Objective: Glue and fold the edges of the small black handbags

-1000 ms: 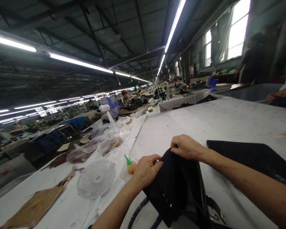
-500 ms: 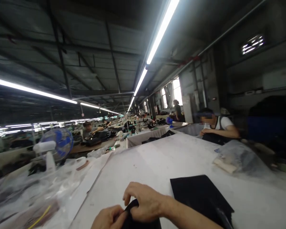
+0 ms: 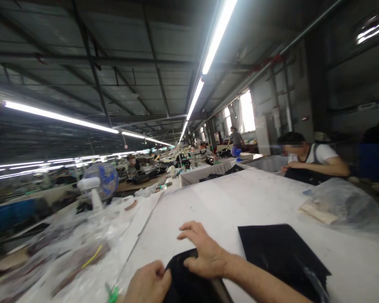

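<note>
A piece of black fabric (image 3: 189, 280) lies at the bottom centre, its lower part cut off by the frame edge. My left hand (image 3: 150, 282) pinches its left edge between thumb and fingers. On its upper right side rests the thumb of my right hand (image 3: 206, 252), whose fingers are spread and raised above the white table (image 3: 208, 206). A flat stack of black pieces (image 3: 278, 248) lies to the right, beyond my right forearm.
Clear plastic bags (image 3: 91, 235) cover the left side, near a blue and white fan (image 3: 102, 181). Another plastic bag (image 3: 347, 204) lies at the right. A person (image 3: 316, 158) leans over black material across the table. Green-handled item (image 3: 113, 294) at bottom left.
The view has turned left, so the surroundings sit further right. My right hand's fingers have lifted and spread off the black fabric, and more of the fabric shows.
</note>
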### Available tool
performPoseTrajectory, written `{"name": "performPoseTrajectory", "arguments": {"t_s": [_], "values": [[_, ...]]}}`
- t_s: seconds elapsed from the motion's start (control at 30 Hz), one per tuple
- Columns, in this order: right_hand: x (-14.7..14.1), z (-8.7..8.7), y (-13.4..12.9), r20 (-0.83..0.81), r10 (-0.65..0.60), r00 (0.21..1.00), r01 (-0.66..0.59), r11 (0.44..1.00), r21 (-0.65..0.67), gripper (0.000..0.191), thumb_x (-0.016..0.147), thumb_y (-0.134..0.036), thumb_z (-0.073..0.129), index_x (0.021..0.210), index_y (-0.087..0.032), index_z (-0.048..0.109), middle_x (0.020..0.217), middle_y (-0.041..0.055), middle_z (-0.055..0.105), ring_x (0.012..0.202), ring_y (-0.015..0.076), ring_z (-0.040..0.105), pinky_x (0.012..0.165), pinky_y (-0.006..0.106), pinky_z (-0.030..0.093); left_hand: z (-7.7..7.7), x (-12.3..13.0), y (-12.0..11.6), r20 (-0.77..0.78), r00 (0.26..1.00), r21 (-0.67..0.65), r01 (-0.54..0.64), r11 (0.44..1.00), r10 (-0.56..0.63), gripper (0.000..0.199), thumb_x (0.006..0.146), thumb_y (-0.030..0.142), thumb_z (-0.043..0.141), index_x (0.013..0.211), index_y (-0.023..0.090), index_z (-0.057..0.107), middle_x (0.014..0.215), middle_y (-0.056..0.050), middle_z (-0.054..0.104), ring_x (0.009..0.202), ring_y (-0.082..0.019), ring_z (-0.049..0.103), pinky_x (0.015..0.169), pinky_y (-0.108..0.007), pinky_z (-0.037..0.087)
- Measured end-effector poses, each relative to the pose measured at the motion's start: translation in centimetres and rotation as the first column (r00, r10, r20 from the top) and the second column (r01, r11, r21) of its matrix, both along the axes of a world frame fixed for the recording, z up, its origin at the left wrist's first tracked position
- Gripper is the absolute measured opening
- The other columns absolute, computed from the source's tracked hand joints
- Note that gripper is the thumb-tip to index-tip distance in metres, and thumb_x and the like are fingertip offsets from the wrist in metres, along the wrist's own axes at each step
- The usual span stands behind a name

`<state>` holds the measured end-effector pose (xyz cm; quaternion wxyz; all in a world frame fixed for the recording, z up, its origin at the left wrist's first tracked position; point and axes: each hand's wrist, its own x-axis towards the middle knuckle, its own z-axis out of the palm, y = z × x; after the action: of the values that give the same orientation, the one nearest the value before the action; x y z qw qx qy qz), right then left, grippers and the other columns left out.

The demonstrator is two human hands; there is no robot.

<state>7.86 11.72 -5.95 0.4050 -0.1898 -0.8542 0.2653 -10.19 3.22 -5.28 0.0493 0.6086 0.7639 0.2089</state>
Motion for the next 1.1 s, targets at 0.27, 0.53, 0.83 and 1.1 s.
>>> {"name": "performPoseTrajectory", "arguments": {"t_s": [0.27,0.53,0.83,1.1], "values": [[0.6,-0.7,0.3,0.059,0.046,0.997,-0.035,0.983,-0.180,0.057,0.066,-0.009,0.057,0.123,-0.020,0.053,0.138,0.0115,0.039,0.132,0.0255,0.037,0.107,0.047,0.036,0.0,0.5,-1.0,0.062,0.997,0.040,-0.042,0.998,0.039,0.021,0.077,0.027,0.052,0.060,0.018,0.059,0.058,0.000,0.059,0.058,-0.014,0.051,0.057,-0.025,0.030],[0.3,-0.4,-0.1,0.074,0.047,0.996,-0.033,0.983,-0.182,0.052,0.067,-0.008,0.057,0.118,-0.021,0.057,0.135,0.0100,0.042,0.129,0.0243,0.041,0.106,0.046,0.038,0.3,0.5,-0.5,0.212,0.976,0.056,0.028,0.998,-0.039,0.022,0.075,0.026,0.055,0.084,0.021,0.075,0.068,-0.001,0.068,0.061,-0.015,0.057,0.058,-0.025,0.036],[0.6,-0.6,0.2,0.086,0.034,0.996,-0.019,0.985,-0.174,0.045,0.070,-0.009,0.058,0.114,-0.020,0.058,0.133,0.0104,0.044,0.128,0.0240,0.042,0.103,0.044,0.040,0.6,0.7,0.1,0.220,0.975,0.049,0.030,0.998,-0.040,0.019,0.074,0.029,0.056,0.068,0.018,0.071,0.058,0.001,0.062,0.056,-0.013,0.053,0.053,-0.024,0.033],[0.8,-0.7,0.2,0.068,0.025,0.997,-0.014,0.986,-0.166,0.043,0.072,-0.011,0.059,0.113,-0.021,0.060,0.131,0.0095,0.047,0.126,0.0245,0.043,0.103,0.045,0.040,0.8,1.2,0.4,0.169,0.985,0.082,0.021,0.996,-0.035,0.017,0.072,0.026,0.055,0.061,0.019,0.067,0.053,0.002,0.057,0.059,-0.014,0.052,0.055,-0.025,0.032]]}}
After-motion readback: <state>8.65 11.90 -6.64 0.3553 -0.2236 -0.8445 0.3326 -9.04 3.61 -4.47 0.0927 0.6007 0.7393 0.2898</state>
